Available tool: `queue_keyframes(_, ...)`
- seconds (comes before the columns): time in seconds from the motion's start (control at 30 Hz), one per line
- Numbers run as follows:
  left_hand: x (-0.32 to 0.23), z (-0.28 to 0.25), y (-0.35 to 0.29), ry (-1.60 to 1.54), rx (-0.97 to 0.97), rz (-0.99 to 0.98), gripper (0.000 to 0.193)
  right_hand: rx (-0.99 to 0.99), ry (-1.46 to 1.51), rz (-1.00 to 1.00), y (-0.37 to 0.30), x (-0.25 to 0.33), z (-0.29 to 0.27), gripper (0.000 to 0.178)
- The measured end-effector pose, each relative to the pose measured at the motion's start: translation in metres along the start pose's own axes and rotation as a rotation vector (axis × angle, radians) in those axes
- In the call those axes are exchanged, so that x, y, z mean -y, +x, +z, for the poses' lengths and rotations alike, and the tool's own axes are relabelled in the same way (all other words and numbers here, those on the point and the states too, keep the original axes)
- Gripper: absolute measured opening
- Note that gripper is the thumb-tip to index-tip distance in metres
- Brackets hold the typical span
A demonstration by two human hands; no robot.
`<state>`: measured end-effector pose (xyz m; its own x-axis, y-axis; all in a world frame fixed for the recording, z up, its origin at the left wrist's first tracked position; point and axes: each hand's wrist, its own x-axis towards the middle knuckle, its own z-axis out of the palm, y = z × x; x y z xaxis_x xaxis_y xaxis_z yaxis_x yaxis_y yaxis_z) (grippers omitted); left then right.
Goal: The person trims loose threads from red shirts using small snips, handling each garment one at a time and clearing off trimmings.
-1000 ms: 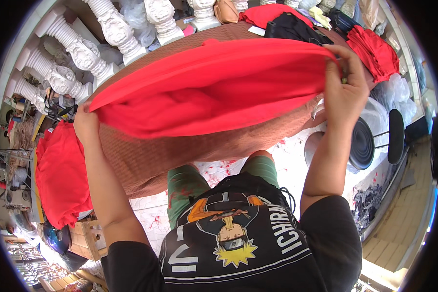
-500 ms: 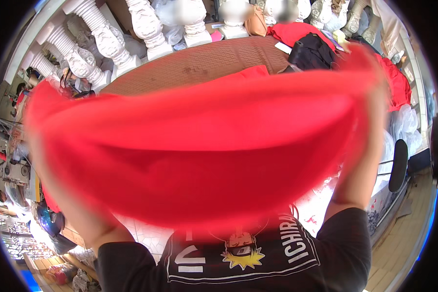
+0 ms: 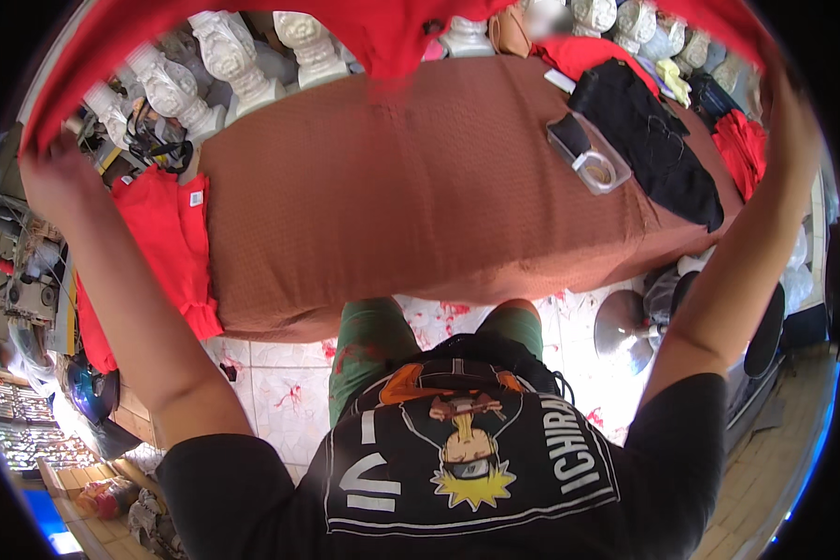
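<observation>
A large piece of red cloth (image 3: 387,33) is raised high across the top of the view, its middle sagging in a point and its upper part out of sight. My left hand (image 3: 51,168), at the far left, is closed on one end of it. At the upper right, my right hand (image 3: 782,89) grips the other end, its fingers partly lost in shadow. Below the cloth stands a table with a brown textured cover (image 3: 373,187). Folded red garments (image 3: 163,243) with a small white label lie over its left end, near my left forearm.
On the table's right are black fabric (image 3: 639,131), a clear plastic box (image 3: 593,163) with a roll in it, and more red cloth (image 3: 597,61). White balusters (image 3: 233,61) line the far side. A stool with a round metal seat (image 3: 623,331) stands at right; red scraps litter the tiled floor (image 3: 285,392).
Both hands have swung upward and outward, lifting the red cloth from in front of my chest to the top of the view. The table beneath is now uncovered to sight.
</observation>
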<state>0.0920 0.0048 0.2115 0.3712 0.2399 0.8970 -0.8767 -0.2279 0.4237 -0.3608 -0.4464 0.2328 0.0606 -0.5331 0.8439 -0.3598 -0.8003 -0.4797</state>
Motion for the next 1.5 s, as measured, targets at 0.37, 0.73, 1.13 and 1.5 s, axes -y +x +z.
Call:
queue_keyframes(0.37,0.08,-0.09,-0.256,-0.14,0.09,-0.696,0.021,1.043,0.272,0.316,-0.209,-0.042,0.011,0.017)
queue_keyframes(0.73,0.146,-0.04,-0.264,0.04,0.656,-1.246,0.036,0.856,-0.034,0.369,-0.252,-0.106,0.117,0.02)
queue_keyframes(1.13,-0.074,0.019,-0.367,0.174,1.477,0.238,0.065,1.205,0.0,-0.314,-0.332,0.04,0.142,0.051)
queue_keyframes(1.5,-0.061,-0.001,-0.354,0.286,1.421,0.119,0.056,1.075,-0.063,-0.056,-0.317,-0.008,0.115,0.033)
